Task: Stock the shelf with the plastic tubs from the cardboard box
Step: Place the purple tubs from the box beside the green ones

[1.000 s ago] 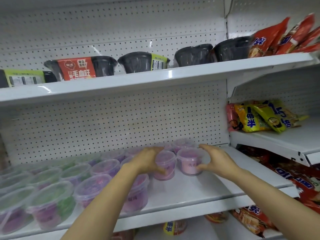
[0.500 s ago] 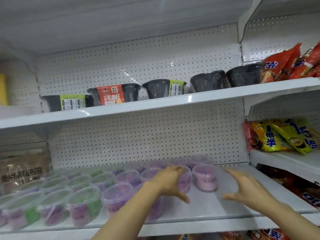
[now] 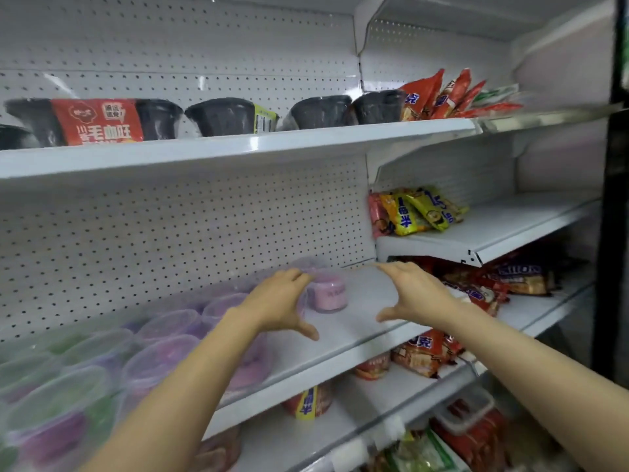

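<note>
1. Here, a white metal shelf (image 3: 357,321) holds rows of clear plastic tubs (image 3: 163,335) with purple or green contents, filling its left side.
2. The rightmost pink-filled tub (image 3: 328,294) stands far back, with bare shelf to its right.
3. The left hand (image 3: 279,304) hovers just beside it, its grip open and empty.
4. The right hand (image 3: 415,294) hangs above the bare patch, grip likewise open.
5. A placement looks finished; next, probably, fetching more tubs from the cardboard box, which is out of view.
</note>
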Motion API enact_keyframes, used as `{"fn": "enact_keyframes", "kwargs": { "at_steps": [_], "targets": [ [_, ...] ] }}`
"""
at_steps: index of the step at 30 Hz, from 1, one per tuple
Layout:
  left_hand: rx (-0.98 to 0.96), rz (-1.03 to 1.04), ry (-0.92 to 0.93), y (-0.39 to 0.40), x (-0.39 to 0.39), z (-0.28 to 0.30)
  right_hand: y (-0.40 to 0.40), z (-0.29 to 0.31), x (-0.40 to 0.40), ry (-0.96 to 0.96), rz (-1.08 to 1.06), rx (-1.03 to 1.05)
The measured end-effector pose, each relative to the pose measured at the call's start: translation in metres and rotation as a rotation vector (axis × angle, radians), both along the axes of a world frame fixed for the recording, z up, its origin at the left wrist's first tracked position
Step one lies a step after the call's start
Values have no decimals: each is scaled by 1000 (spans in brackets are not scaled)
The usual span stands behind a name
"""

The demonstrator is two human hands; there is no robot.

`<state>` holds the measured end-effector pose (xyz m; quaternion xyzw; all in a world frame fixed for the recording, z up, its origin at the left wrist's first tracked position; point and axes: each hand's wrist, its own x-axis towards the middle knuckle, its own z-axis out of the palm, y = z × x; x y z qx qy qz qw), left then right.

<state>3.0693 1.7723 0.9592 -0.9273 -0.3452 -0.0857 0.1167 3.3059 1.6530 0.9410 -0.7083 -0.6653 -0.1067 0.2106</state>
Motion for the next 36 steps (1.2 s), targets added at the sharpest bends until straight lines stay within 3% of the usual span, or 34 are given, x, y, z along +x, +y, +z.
{"fn": "enact_keyframes", "kwargs": {
  "at_steps": [18, 36],
  "targets": [
    [35, -331, 48, -55, -24, -5, -115, 3, -106, -109, -364, -90],
    [-45, -510, 38, -187, -148, -21, -260, -17, -258, -76, -521, -136]
  ]
}}
